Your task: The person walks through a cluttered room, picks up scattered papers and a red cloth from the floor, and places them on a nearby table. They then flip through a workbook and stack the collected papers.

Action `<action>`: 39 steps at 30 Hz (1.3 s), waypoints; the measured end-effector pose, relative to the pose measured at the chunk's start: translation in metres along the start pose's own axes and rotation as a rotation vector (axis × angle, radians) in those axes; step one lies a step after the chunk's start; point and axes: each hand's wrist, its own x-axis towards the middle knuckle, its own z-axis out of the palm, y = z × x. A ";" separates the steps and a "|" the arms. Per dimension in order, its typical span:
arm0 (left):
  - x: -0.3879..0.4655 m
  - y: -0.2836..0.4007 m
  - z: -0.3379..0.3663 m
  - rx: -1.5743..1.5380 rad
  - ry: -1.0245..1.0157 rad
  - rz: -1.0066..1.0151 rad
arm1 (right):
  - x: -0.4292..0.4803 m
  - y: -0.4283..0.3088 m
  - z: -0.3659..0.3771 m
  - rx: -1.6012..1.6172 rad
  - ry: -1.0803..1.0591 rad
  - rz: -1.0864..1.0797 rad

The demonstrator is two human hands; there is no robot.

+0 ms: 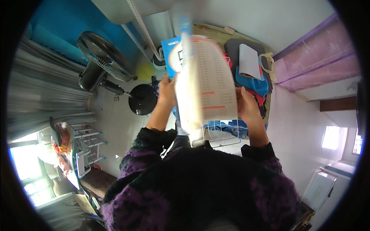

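Observation:
A paperback book (216,78) with a blue cover is spread apart before me, its pages blurred and a printed list showing on the right side. My left hand (167,90) grips the book by its left edge, over the blue cover. At the right edge, my right hand (248,105) has its fingers behind the page and its thumb raised beside it. Beyond the book, a folded white paper (249,61) lies on a blue cloth (253,83) and a dark grey pad.
A black pedestal fan (105,57) stands at the left. Below the book is a white wire rack (224,137). A white shelf rack (89,144) stands farther left, near a brown cushioned surface (96,182). Pink curtains (321,55) hang at the right.

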 end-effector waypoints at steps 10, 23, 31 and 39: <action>-0.012 0.060 0.001 0.181 -0.107 0.197 | 0.042 0.026 0.035 -0.489 0.034 -0.248; -0.010 0.053 -0.058 0.183 -0.007 0.159 | 0.089 0.159 -0.067 -1.277 0.099 -0.041; -0.015 0.036 -0.058 0.181 -0.013 0.084 | 0.097 0.201 -0.084 -1.348 0.271 -0.018; -0.009 0.027 -0.055 0.281 -0.003 0.092 | 0.071 0.110 -0.094 -0.777 0.352 -0.152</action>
